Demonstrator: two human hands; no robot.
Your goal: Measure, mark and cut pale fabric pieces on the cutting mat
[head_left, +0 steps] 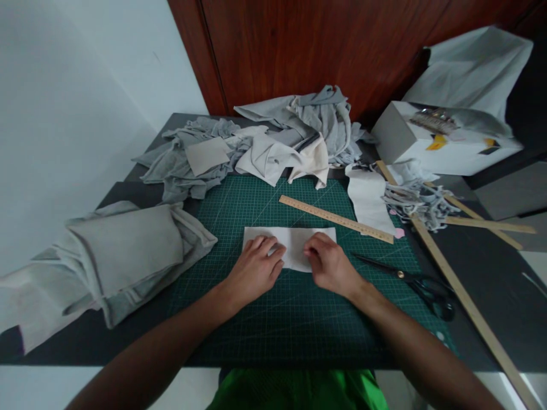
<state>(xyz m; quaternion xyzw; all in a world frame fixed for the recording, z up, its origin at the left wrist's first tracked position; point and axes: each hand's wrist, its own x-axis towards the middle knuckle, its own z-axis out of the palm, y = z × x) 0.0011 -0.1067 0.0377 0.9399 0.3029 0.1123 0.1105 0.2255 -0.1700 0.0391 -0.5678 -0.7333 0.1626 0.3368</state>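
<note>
One pale off-white rectangular strip of cloth [294,246] lies flat, long side crosswise, under and between the person's two bare hands. The left hand [257,265] rests palm down over its left part, the fingers slightly apart and laid on the fabric, the near edge partly covered by them. The right hand [333,263] is at the right part, its fingers curled in with the thumb and forefinger close together over the cloth; whether they pinch the fabric I cannot tell. The middle of the strip is bare between the two hands, and its far edge shows beyond both.

Beneath it is one dark green cutting mat [252,202] printed with a pale grid. Just beyond the strip, one flat wooden ruler [337,218] with printed markings slants across the mat. Near the right hand lies one pair of black-handled metal scissors [412,277], blades pointing toward the hand.

Farther right are one white cloth piece [368,196], one tangle of narrow grey fabric strips [421,202] and three plain wooden sticks, one long [464,293] and two shorter [491,222]. To the left sits one folded stack of pale grey cloth [134,247]. Along the back are loose heaps of grey and cream fabric [186,156], too jumbled to count, and at the back right one white box [397,134] with grey cloth over it.
</note>
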